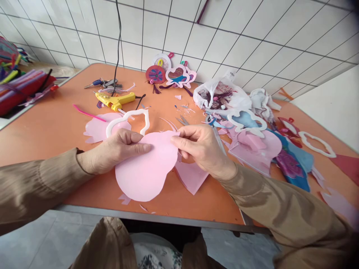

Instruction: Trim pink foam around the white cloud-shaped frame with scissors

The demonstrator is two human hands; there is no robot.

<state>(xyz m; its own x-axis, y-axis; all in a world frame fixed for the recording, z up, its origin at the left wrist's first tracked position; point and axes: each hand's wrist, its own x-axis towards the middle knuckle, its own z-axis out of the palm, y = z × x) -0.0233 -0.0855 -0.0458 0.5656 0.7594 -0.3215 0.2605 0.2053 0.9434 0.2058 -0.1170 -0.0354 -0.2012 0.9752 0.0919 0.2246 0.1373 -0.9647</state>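
Observation:
A gourd-shaped pink paper cutout (146,168) is held up over the near part of the table. My left hand (120,149) grips its upper left edge, thumb on the face. At the upper right corner, my right hand (200,145) pinches the cutout between thumb and fingers. Just behind my left hand lies a white wavy frame (147,121), partly over another pink cutout (92,129). Grey scissors (183,120) lie behind my right hand, which hides part of them. Below that hand is a pink paper offcut (193,175).
A yellow glue gun (117,100) with a black cord lies at the back left, near keys (102,83). Finished ornaments (176,76) lean at the wall. A white plastic bag (235,97), pink scraps (256,149) and another white frame (316,143) cover the right side.

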